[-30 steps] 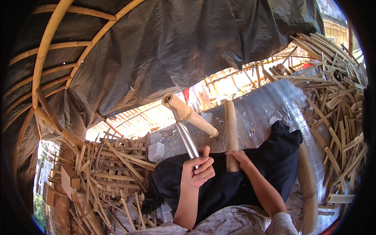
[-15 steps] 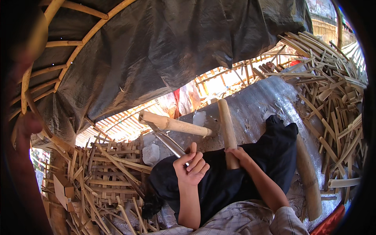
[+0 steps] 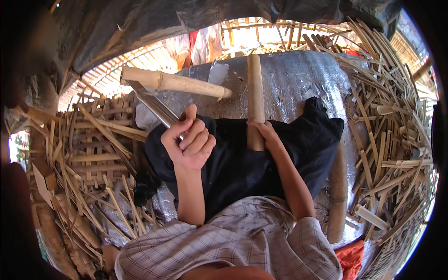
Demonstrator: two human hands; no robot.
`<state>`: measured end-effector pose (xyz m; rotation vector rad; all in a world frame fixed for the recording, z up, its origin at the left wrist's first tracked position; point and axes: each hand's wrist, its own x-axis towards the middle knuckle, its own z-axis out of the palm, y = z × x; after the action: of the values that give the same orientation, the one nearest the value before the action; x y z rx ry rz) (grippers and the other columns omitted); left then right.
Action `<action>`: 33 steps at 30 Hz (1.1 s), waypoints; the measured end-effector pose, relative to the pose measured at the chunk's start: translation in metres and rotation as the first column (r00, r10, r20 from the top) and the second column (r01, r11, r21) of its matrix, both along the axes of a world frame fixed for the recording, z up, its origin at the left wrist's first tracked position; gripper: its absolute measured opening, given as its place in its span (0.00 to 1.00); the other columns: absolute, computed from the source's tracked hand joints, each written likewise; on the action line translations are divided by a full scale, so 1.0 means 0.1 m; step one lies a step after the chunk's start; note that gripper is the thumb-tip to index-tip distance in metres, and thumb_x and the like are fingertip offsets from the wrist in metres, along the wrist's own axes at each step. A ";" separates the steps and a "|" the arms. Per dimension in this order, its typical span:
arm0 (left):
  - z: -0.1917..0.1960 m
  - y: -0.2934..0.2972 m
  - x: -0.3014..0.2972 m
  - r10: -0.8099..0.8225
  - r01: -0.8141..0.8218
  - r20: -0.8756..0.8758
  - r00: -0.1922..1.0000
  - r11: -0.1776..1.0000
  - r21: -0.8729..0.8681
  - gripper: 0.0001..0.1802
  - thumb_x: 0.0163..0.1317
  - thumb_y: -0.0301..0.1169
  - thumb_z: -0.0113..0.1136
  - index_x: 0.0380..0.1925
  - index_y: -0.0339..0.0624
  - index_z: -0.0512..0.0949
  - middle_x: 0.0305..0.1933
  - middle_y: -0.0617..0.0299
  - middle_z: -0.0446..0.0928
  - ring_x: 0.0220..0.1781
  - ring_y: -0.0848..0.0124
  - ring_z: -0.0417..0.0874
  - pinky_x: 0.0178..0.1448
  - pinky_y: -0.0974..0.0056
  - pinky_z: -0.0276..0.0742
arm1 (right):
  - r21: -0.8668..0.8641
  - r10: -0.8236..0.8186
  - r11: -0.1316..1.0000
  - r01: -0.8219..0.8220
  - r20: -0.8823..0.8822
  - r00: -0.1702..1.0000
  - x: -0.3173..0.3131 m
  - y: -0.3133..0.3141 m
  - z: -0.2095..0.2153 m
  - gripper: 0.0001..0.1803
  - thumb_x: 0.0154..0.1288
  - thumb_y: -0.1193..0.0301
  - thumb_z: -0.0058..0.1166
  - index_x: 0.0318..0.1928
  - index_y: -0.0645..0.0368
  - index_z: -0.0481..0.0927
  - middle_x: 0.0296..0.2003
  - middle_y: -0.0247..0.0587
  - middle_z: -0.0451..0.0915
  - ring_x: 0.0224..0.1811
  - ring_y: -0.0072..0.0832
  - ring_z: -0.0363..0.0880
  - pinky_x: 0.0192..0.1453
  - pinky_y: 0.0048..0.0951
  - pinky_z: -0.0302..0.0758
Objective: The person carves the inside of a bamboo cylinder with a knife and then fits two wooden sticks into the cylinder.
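Note:
My left hand (image 3: 189, 142) is raised over the dark cloth (image 3: 228, 170) on my lap, its fingers closed round a shiny metal knife (image 3: 156, 108). The handle is hidden in the fist. The blade points up and left, its slanted tip overlapping the end of a lying bamboo pole (image 3: 186, 85); I cannot tell if they touch. My right hand (image 3: 264, 134) grips the lower part of a thick bamboo piece (image 3: 255, 88), which points away from me with its near end on the dark cloth.
Split bamboo strips (image 3: 373, 135) are heaped on the right, with more sticks on the left beside a woven bamboo panel (image 3: 100, 144). Beneath me is a shiny grey sheet (image 3: 298, 70). Another bamboo pole (image 3: 338, 196) lies near my right side. A dark tarp (image 3: 154, 25) hangs ahead.
The view has tilted downward, so the hands and bamboo sit higher and further left, and more of my shirt shows. Both hands keep their hold, with little change between them and the bamboo.

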<state>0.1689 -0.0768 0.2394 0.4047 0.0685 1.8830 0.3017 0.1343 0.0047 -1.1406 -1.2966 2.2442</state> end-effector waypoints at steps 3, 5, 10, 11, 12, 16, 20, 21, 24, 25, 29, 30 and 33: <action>-0.02 0.01 0.02 0.023 -0.022 -0.035 0.999 1.000 0.021 0.09 0.73 0.26 0.43 0.31 0.49 0.61 0.12 0.75 0.59 0.08 0.82 0.57 0.23 0.70 0.57 | -0.020 0.043 0.999 -0.043 0.024 0.999 0.00 -0.07 0.26 0.29 0.54 0.60 0.75 0.47 0.69 0.80 0.36 0.42 0.84 0.38 0.30 0.84 0.41 0.32 0.79; -0.07 0.06 0.06 0.026 -0.025 -0.070 0.997 1.000 0.018 0.06 0.72 0.26 0.42 0.34 0.49 0.63 0.10 0.77 0.60 0.06 0.84 0.59 0.23 0.69 0.59 | -0.052 0.047 0.998 -0.045 0.028 0.999 -0.02 -0.04 0.31 0.28 0.55 0.61 0.75 0.48 0.69 0.80 0.36 0.42 0.84 0.37 0.31 0.84 0.41 0.32 0.79; -0.05 0.06 0.16 -0.006 0.002 -0.093 0.996 0.999 -0.045 0.07 0.71 0.25 0.43 0.32 0.47 0.61 0.10 0.75 0.60 0.07 0.82 0.58 0.23 0.67 0.61 | -0.026 0.037 0.999 -0.036 0.012 0.999 -0.03 -0.09 0.35 0.29 0.55 0.64 0.73 0.52 0.71 0.79 0.40 0.45 0.84 0.39 0.32 0.83 0.44 0.37 0.79; -0.04 0.09 0.19 -0.011 0.006 -0.102 0.995 0.999 -0.054 0.07 0.71 0.25 0.43 0.32 0.47 0.61 0.10 0.75 0.60 0.07 0.82 0.57 0.23 0.67 0.61 | -0.023 0.041 0.999 -0.040 0.024 0.999 -0.03 -0.08 0.33 0.30 0.55 0.63 0.73 0.52 0.71 0.79 0.40 0.45 0.84 0.39 0.33 0.83 0.44 0.37 0.79; -0.04 0.12 0.23 -0.017 0.010 -0.112 0.994 0.998 -0.064 0.07 0.71 0.25 0.43 0.32 0.47 0.61 0.10 0.75 0.59 0.07 0.82 0.57 0.23 0.67 0.61 | -0.020 0.045 0.999 -0.044 0.037 0.998 -0.05 -0.06 0.30 0.31 0.54 0.63 0.73 0.52 0.71 0.79 0.40 0.44 0.84 0.39 0.33 0.83 0.45 0.37 0.79; -0.05 0.20 0.33 -0.051 0.035 -0.170 0.984 0.995 -0.095 0.09 0.71 0.26 0.46 0.31 0.47 0.61 0.11 0.74 0.59 0.07 0.81 0.55 0.21 0.68 0.56 | 0.033 0.028 0.999 -0.029 0.053 0.998 -0.05 -0.03 0.24 0.29 0.54 0.62 0.73 0.50 0.70 0.80 0.39 0.45 0.84 0.39 0.34 0.83 0.44 0.36 0.79; -0.06 0.22 0.42 -0.080 0.055 -0.207 0.975 0.991 -0.123 0.09 0.71 0.26 0.47 0.30 0.47 0.61 0.11 0.74 0.59 0.07 0.81 0.54 0.19 0.68 0.51 | 0.005 0.059 0.998 -0.059 0.067 0.996 -0.04 -0.07 0.27 0.35 0.52 0.60 0.74 0.55 0.73 0.78 0.44 0.47 0.84 0.44 0.35 0.83 0.50 0.37 0.79; -0.06 0.22 0.44 -0.095 0.067 -0.208 0.974 0.989 -0.135 0.10 0.71 0.26 0.47 0.30 0.47 0.61 0.11 0.73 0.59 0.07 0.81 0.54 0.19 0.68 0.51 | 0.006 0.054 0.999 -0.054 0.071 0.996 -0.03 -0.07 0.26 0.36 0.51 0.60 0.74 0.55 0.73 0.78 0.44 0.47 0.84 0.44 0.35 0.83 0.49 0.37 0.79; -0.05 0.22 0.46 -0.126 0.091 -0.222 0.967 0.983 -0.161 0.10 0.70 0.25 0.48 0.29 0.47 0.61 0.11 0.73 0.59 0.07 0.81 0.54 0.19 0.68 0.50 | 0.019 0.047 0.999 -0.049 0.067 0.997 -0.04 -0.05 0.26 0.36 0.51 0.60 0.75 0.54 0.73 0.78 0.44 0.47 0.84 0.44 0.34 0.83 0.49 0.38 0.79; -0.04 0.23 0.47 -0.134 0.097 -0.230 0.964 0.981 -0.166 0.11 0.70 0.25 0.48 0.28 0.47 0.61 0.11 0.73 0.59 0.07 0.81 0.53 0.19 0.68 0.50 | 0.028 0.045 0.999 -0.047 0.060 0.997 -0.03 -0.05 0.27 0.36 0.51 0.59 0.75 0.54 0.73 0.78 0.44 0.48 0.84 0.44 0.34 0.83 0.49 0.38 0.79; -0.06 0.23 0.47 -0.141 0.097 -0.231 0.963 0.976 -0.194 0.11 0.70 0.25 0.48 0.28 0.47 0.61 0.11 0.72 0.58 0.07 0.81 0.53 0.19 0.68 0.49 | 0.019 0.034 0.999 -0.037 0.126 0.992 -0.03 -0.03 0.30 0.37 0.51 0.59 0.75 0.54 0.73 0.78 0.43 0.47 0.83 0.44 0.34 0.83 0.47 0.38 0.79; -0.06 0.22 0.49 -0.142 0.103 -0.225 0.964 0.979 -0.176 0.11 0.70 0.25 0.48 0.28 0.47 0.61 0.11 0.72 0.58 0.07 0.81 0.53 0.19 0.69 0.49 | 0.019 0.074 0.997 -0.076 0.076 0.994 -0.01 -0.04 0.30 0.36 0.52 0.59 0.74 0.54 0.73 0.78 0.42 0.47 0.83 0.42 0.34 0.82 0.45 0.38 0.79; -0.07 0.20 0.49 -0.139 0.102 -0.220 0.966 0.980 -0.173 0.11 0.70 0.25 0.48 0.28 0.47 0.61 0.11 0.72 0.58 0.07 0.81 0.53 0.19 0.69 0.48 | 0.042 0.042 0.998 -0.044 0.051 0.998 -0.01 -0.09 0.34 0.34 0.53 0.59 0.73 0.53 0.73 0.79 0.41 0.46 0.83 0.40 0.33 0.82 0.44 0.39 0.79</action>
<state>0.2177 -0.0567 0.2322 0.5042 0.3421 1.6894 0.3007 0.1249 0.0392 -1.1714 -1.3952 2.2201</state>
